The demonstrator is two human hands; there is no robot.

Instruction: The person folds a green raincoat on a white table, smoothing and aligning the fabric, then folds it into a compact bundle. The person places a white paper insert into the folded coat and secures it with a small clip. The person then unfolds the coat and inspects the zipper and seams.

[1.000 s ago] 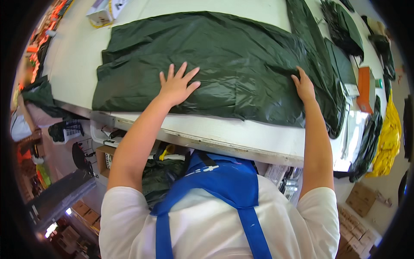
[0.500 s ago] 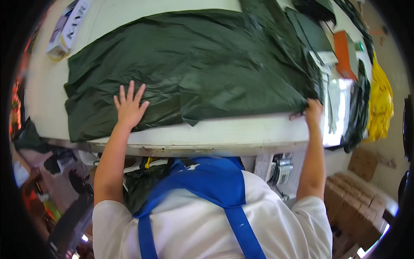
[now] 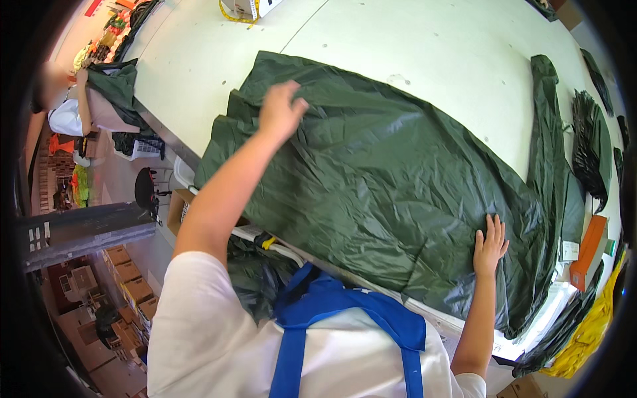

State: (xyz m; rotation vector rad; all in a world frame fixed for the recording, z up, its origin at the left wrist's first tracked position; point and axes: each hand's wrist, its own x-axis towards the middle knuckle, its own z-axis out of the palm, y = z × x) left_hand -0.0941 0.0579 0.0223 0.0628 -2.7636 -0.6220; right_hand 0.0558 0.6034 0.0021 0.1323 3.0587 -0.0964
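A large dark green sheet of thin, crinkled cloth covers the near part of the white table and overhangs its front edge. My left hand reaches to its far left part, thumb apart from the fingers, with some motion blur. Nothing shows in that hand, and whether it touches the cloth I cannot tell. Lower on the right, my right hand lies flat on the cloth, fingers spread. Along the right side runs a narrow, folded strip of green cloth.
An orange box stands at the right, near a black fringed bundle and a yellow bundle. A box with a yellow measuring tape sits at the far edge. Another person handles dark green cloth at the far left.
The view has turned left, bringing the other person into sight. My left hand has moved farther across the cloth. My right hand has let go of the cloth's near right corner and now lies flat.
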